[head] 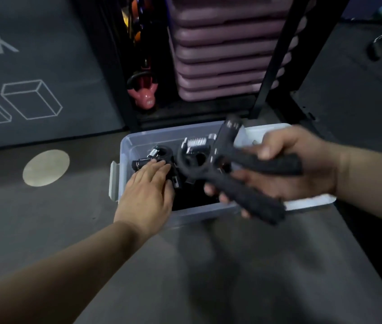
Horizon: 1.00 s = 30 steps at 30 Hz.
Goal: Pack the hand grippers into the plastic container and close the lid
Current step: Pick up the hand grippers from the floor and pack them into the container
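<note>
Grippers (162,160) lie piled in the open container (124,146) on the floor. My left hand (149,192) presses flat, fingers straight, on those at its left wall. My right hand (286,169) grasps another gripper (239,174) above the container's right side.

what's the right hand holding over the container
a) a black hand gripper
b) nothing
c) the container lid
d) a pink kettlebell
a: the right hand grips a black hand gripper by its handles above the open plastic container, while the left hand rests flat on the packed grippers inside.
</note>
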Each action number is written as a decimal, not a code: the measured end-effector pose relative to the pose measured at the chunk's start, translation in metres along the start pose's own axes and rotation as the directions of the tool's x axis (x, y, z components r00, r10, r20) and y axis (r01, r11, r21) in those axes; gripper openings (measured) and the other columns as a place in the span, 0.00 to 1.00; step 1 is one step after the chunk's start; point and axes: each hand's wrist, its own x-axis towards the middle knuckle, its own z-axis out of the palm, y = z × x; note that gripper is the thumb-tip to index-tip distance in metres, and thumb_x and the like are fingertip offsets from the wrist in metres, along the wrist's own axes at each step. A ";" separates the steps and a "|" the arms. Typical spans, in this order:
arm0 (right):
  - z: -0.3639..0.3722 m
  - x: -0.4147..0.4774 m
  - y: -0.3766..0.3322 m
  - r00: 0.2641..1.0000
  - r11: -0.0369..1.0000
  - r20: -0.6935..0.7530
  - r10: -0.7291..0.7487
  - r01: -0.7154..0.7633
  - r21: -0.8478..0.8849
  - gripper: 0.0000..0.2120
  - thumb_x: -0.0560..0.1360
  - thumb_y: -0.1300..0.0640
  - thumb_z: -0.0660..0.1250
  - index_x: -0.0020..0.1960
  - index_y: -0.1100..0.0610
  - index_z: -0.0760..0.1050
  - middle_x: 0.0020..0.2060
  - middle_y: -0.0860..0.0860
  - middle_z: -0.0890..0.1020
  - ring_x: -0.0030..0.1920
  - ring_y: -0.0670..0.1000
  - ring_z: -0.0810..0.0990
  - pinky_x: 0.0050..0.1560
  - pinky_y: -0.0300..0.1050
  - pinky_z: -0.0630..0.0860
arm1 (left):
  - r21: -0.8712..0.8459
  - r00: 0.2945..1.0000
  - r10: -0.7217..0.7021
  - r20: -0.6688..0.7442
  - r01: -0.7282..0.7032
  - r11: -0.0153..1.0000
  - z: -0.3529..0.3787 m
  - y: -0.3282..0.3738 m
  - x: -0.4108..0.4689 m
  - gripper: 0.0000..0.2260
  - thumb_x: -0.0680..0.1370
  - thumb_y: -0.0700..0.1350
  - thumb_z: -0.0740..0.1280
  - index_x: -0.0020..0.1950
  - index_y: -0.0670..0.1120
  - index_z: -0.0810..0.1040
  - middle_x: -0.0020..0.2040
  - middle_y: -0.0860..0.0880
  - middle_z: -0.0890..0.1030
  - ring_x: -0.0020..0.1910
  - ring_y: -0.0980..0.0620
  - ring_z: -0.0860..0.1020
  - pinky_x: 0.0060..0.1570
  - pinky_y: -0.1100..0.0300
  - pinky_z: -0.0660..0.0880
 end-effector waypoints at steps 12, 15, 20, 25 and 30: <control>-0.047 0.059 -0.013 0.291 0.867 -0.909 -0.299 -0.315 -0.386 0.20 0.73 0.57 0.63 0.64 0.54 0.67 0.41 0.57 0.78 0.35 0.55 0.76 0.30 0.43 0.73 | 0.013 1.000 -0.009 -0.014 0.009 1.000 0.002 0.000 -0.002 0.25 0.80 0.54 0.49 0.71 0.45 0.73 0.72 0.49 0.72 0.74 0.51 0.64 0.74 0.51 0.61; -0.048 0.075 -0.008 0.245 0.718 -0.888 -0.388 -0.524 -0.458 0.28 0.76 0.56 0.60 0.74 0.58 0.57 0.63 0.63 0.72 0.54 0.60 0.74 0.46 0.53 0.74 | 0.010 1.000 -0.004 -0.015 0.004 1.000 0.002 -0.001 -0.002 0.25 0.80 0.54 0.49 0.71 0.45 0.73 0.71 0.49 0.73 0.74 0.51 0.64 0.74 0.50 0.61; -0.051 0.096 0.017 0.114 0.682 -0.948 -0.297 -0.670 -0.294 0.24 0.80 0.55 0.52 0.75 0.59 0.55 0.70 0.58 0.64 0.68 0.59 0.66 0.69 0.54 0.66 | 0.009 1.000 -0.009 -0.017 0.009 1.000 0.001 0.001 -0.003 0.25 0.80 0.54 0.49 0.71 0.45 0.72 0.72 0.49 0.72 0.75 0.52 0.64 0.75 0.51 0.59; -0.056 0.091 0.029 0.190 0.666 -0.930 -0.315 -0.654 -0.359 0.25 0.82 0.49 0.50 0.77 0.55 0.56 0.72 0.58 0.62 0.70 0.61 0.64 0.70 0.58 0.64 | 0.007 1.000 -0.012 -0.020 0.012 1.000 0.000 0.002 -0.003 0.26 0.80 0.54 0.49 0.71 0.45 0.73 0.72 0.49 0.72 0.75 0.52 0.64 0.75 0.52 0.59; -0.052 0.089 0.034 0.234 0.634 -0.923 -0.307 -0.673 -0.381 0.17 0.81 0.62 0.55 0.68 0.63 0.71 0.67 0.60 0.72 0.68 0.60 0.70 0.68 0.51 0.66 | 0.012 1.000 -0.016 -0.020 0.016 1.000 0.000 0.002 -0.003 0.26 0.80 0.54 0.49 0.71 0.45 0.73 0.72 0.49 0.72 0.75 0.52 0.64 0.75 0.52 0.58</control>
